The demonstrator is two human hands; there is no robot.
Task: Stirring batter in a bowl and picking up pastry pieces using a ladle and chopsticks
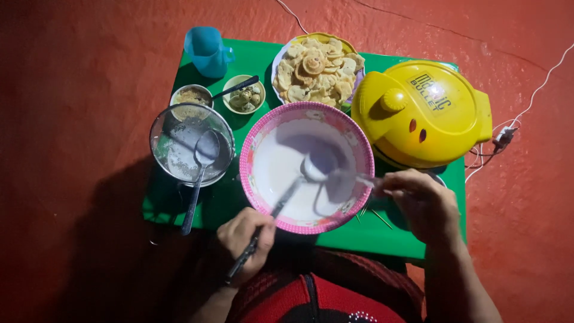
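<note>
Nearest the camera, the left hand point(245, 242) is wrapping its fingers tightly round the dark handle of a ladle point(281, 203) — the grip is fully closed on it, and the ladle's bowl is sitting in the white batter inside the pink-rimmed bowl point(254, 149). The right hand point(421, 200) is reaching in from the other side, its grip pinched shut on a second, blurred utensil point(344, 178) whose end is lying over the batter beside the ladle's bowl; its exact kind is hard to tell. The bowl is standing in the middle of the green desk point(371, 233), close to the near edge. To its left, a metal sieve point(191, 149) is resting with a spoon point(200, 173) lying in it. Behind that are sitting a small cup of brown powder point(191, 96), a small green dish point(242, 96) with a dark spoon across it, and a blue jug point(206, 51). A plate of pale shaped pastries point(317, 69) is standing at the far edge — just beside a closed yellow round appliance point(421, 113) on the right, whose cords are trailing onto the red floor point(89, 90).
</note>
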